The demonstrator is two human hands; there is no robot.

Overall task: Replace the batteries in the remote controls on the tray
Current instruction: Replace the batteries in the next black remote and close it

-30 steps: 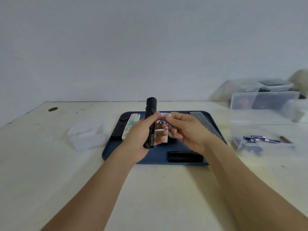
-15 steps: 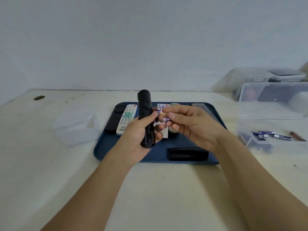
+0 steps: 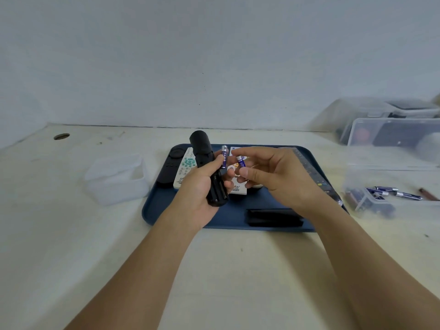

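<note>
Midway, you are gripping the black remote point(image 3: 209, 172) and one battery point(image 3: 224, 156) in your left hand point(image 3: 202, 186) above the tray point(image 3: 152, 210) — your right hand point(image 3: 273, 175) is pinching another battery point(image 3: 241, 161); the other remotes point(image 3: 187, 166) look untouched.

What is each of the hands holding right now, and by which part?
Left hand: black remote control, gripped round its middle, plus one blue battery under the thumb. Right hand: second blue battery, pinched by its lower end.
</note>
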